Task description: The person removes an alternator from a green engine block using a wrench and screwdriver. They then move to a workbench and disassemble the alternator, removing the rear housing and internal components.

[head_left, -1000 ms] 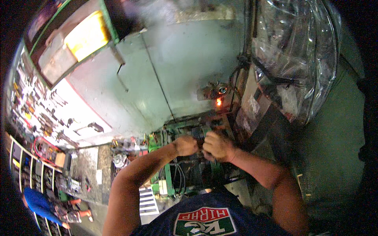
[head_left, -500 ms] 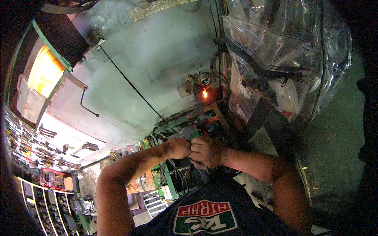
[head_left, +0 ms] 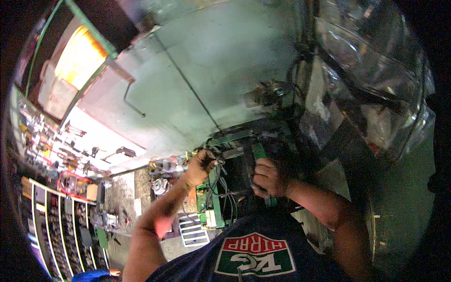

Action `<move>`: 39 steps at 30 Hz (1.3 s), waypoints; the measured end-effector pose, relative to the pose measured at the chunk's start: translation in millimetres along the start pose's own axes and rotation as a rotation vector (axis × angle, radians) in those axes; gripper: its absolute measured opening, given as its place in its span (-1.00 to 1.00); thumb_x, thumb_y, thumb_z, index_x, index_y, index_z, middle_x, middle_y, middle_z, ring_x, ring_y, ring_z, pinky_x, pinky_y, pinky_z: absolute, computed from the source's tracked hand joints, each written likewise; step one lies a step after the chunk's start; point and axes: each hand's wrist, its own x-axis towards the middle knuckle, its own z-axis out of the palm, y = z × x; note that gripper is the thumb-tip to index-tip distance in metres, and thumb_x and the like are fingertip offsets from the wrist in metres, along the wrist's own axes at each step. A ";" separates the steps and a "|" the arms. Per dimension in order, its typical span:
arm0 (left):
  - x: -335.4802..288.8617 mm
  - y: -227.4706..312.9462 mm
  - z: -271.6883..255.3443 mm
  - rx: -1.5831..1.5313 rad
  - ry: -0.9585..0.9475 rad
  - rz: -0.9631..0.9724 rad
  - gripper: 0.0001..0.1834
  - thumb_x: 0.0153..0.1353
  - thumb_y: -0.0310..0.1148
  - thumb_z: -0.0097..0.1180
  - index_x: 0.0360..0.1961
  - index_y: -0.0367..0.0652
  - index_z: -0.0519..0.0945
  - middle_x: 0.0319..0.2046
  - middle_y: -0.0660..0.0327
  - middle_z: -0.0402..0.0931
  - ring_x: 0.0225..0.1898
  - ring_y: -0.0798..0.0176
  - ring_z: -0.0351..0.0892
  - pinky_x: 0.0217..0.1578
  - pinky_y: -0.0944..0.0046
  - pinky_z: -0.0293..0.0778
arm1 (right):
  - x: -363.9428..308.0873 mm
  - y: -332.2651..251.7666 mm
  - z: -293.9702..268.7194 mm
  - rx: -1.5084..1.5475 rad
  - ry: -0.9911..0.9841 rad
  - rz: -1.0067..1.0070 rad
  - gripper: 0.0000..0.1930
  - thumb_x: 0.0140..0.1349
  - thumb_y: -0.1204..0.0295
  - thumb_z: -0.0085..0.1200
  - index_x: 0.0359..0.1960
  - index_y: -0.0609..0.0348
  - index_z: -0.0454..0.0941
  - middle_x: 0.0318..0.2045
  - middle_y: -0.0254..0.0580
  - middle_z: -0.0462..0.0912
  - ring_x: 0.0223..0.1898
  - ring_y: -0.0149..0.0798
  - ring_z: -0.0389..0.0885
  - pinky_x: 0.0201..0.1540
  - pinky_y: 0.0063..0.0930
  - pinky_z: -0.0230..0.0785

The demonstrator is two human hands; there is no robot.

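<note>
Left hand: the left hand [head_left: 199, 165] is curled shut around a bundle of dark wires [head_left: 217, 181] at the top left corner of a green framed unit [head_left: 213, 197]; the fingers are together and the wires run out below the fist.
Right hand: the right hand [head_left: 267, 177] is clenched on a green handled tool [head_left: 260, 152]; the green part rises out of the top of the fist, and its tip is lost in the dark body of the machine.
Green framed unit: it sits between the two hands, just in front of the person's chest, with loose dark wires draped across its face and a pale block at its lower edge.
Machine: a green bar [head_left: 230, 137] slants across just above both hands; the parts behind it are too dark to tell.
Wall: a pale green wall [head_left: 206, 70] fills the upper middle, with a thin cable running down it.
Plastic sheet: a clear crumpled plastic sheet [head_left: 371, 80] hangs to the right, well apart from the hands.
Tool board: a white board hung with tools [head_left: 56, 141] is far to the left.
</note>
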 end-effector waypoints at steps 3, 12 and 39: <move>-41.0 -21.1 26.0 -0.130 0.226 -0.019 -0.78 0.43 -0.52 0.35 -0.03 -0.19 0.54 -0.15 0.31 0.59 -0.07 0.35 0.55 0.03 0.27 0.51 | 3.8 -2.5 -3.4 0.031 0.003 0.062 -0.80 0.13 0.38 0.37 -0.46 0.14 0.57 -0.38 -0.07 0.54 -0.20 0.15 0.60 0.00 0.06 0.54; -77.7 -30.0 65.1 -0.618 0.458 -0.109 -0.61 0.47 -0.59 0.25 0.30 -0.28 0.62 0.11 0.22 0.71 0.16 0.33 0.63 0.25 0.26 0.51 | 9.8 -10.6 -8.4 -0.004 -0.040 0.090 -0.78 0.22 0.35 0.27 -0.47 0.22 0.56 -0.41 -0.03 0.46 -0.24 0.16 0.52 -0.09 0.15 0.45; -80.1 -19.4 68.5 -0.504 0.530 0.011 -0.64 0.46 -0.63 0.24 0.25 -0.27 0.63 0.01 0.27 0.73 0.04 0.39 0.64 0.16 0.32 0.54 | 14.4 -12.5 -7.6 -0.017 0.006 0.070 -0.80 0.15 0.38 0.28 -0.44 0.23 0.53 -0.42 -0.04 0.49 -0.26 0.16 0.54 -0.08 0.07 0.47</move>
